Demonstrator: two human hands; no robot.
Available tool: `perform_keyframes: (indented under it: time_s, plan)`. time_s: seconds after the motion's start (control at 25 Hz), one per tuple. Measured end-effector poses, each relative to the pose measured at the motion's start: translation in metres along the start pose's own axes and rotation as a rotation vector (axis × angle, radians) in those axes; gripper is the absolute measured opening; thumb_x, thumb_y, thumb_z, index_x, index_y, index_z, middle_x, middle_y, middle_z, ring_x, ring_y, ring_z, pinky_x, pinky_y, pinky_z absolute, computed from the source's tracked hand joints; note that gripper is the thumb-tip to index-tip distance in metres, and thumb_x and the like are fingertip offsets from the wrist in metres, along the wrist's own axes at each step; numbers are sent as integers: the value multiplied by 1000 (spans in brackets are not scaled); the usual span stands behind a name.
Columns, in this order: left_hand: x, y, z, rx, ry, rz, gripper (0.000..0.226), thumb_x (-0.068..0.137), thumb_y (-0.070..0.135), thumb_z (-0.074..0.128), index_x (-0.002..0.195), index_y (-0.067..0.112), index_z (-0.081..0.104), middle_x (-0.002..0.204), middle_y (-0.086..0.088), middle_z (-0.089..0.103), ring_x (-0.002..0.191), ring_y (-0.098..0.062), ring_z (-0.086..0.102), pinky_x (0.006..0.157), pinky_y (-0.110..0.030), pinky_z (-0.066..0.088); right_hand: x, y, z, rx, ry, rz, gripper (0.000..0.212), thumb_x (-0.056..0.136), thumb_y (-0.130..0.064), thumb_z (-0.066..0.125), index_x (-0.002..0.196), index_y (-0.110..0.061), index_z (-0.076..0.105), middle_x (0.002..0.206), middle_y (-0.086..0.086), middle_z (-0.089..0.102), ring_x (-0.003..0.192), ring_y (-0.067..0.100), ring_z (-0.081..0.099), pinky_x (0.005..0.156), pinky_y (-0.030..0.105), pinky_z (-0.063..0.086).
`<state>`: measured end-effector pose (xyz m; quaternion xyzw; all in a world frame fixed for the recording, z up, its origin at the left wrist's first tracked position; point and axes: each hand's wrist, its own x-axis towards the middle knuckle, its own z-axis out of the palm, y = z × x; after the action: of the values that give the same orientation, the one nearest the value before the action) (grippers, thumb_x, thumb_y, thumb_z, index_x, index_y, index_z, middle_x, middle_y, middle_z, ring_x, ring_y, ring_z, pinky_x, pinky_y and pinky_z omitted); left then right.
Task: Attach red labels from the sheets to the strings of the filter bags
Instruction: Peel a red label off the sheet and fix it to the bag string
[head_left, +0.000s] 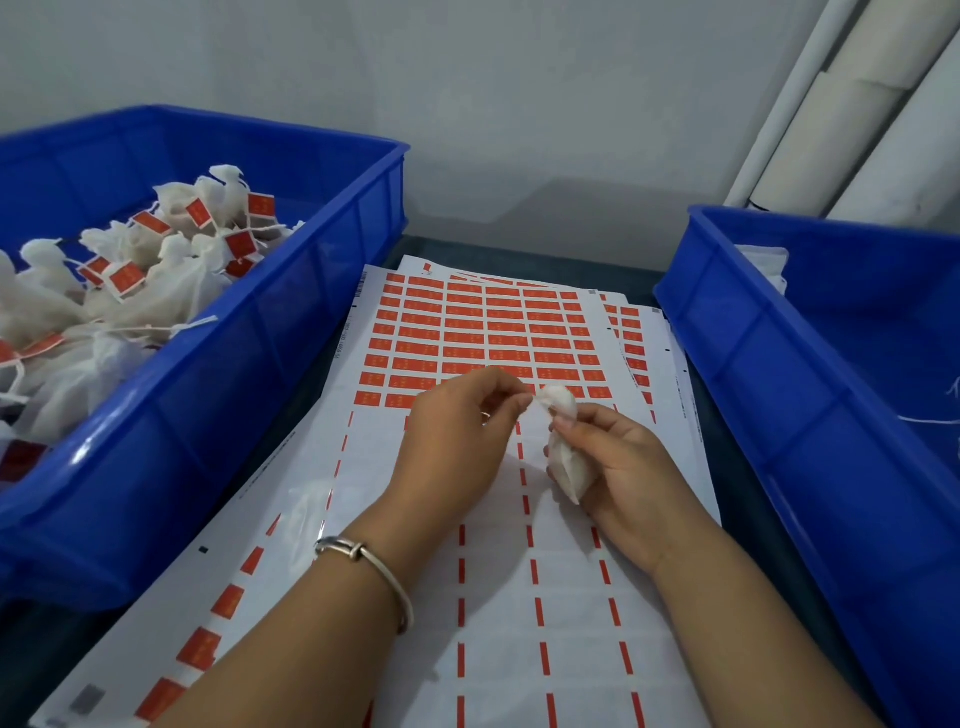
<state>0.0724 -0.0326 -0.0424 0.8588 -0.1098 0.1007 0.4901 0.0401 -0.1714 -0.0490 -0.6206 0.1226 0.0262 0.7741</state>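
Note:
A white filter bag (567, 457) is gripped in my right hand (618, 462) above the label sheet (483, 338). My left hand (457, 431) pinches the bag's top end or string at its fingertips, right beside the bag. The sheet lies flat on the table between two crates. Rows of red labels (467, 322) fill its far half. The near half is peeled, with only thin red strips left. More sheets lie stacked under it.
A blue crate (291, 332) on the left holds several filter bags with red labels (124, 275) on their strings. Another blue crate (810, 364) stands on the right with white bags barely showing. White rolls (841, 114) lean against the wall at the back right.

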Motion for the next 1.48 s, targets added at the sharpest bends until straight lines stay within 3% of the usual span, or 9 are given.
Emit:
perform_keyframes:
  time_s: [0.28,0.52,0.64,0.76,0.88,1.08,1.2,1.32,1.48]
  plan:
    - [7,-3,-7,-31,159,-142,17,87,29,62,80,41,53,73,27,55,70,1,56,57,-6,33,-4,-3,3,-251,-101,-55,40,90,-12,61,79,-50,70,88,-35,65,98,12,58,73,20,50]
    - [8,-3,-9,-75,188,-203,18,86,30,62,76,41,53,72,27,54,69,1,56,54,-5,32,-11,-8,1,-273,-250,-36,44,94,-9,53,79,-46,71,94,-37,64,102,8,58,71,14,53]
    - [8,-3,-10,-104,93,-165,20,85,30,64,72,43,54,71,29,55,69,2,56,55,-5,35,-13,-8,1,-153,-291,-39,35,96,-20,50,88,-45,72,102,-28,67,104,9,63,84,23,55]
    - [6,-2,-8,-136,35,-116,19,83,29,65,73,43,57,70,31,55,69,7,57,56,-4,37,-15,-8,4,68,-294,-33,21,80,-41,55,89,-46,73,104,-16,71,100,9,67,82,25,56]
    - [2,-1,-1,-144,-24,-67,13,84,27,66,80,38,61,74,29,57,71,5,58,57,-4,39,-12,-4,5,121,-324,-45,24,79,-35,55,89,-41,75,102,-6,73,97,16,69,84,31,55]
    - [-1,-1,4,-151,-13,-6,19,84,25,66,77,41,59,74,28,57,77,9,56,57,-1,42,-8,-1,3,54,-206,-60,28,91,-23,51,81,-23,78,92,1,74,85,18,71,79,29,56]
    - [2,-8,4,-151,42,-61,16,84,29,66,78,43,59,73,30,57,77,10,56,54,0,41,-7,0,2,44,-107,-86,19,74,-33,63,84,-28,78,97,-7,74,81,16,71,73,29,57]
    - [13,-22,6,-66,98,-217,11,84,34,66,95,34,66,78,30,55,68,2,57,57,-5,39,-7,2,2,42,-26,-93,24,64,-37,67,86,-37,77,101,-13,73,94,12,69,84,34,56]
    - [27,-27,12,195,-97,-226,28,82,45,66,106,34,58,94,18,53,64,-1,51,51,-11,34,-6,2,3,36,14,-92,20,65,-36,68,83,-40,76,99,-12,73,101,18,66,91,41,53]
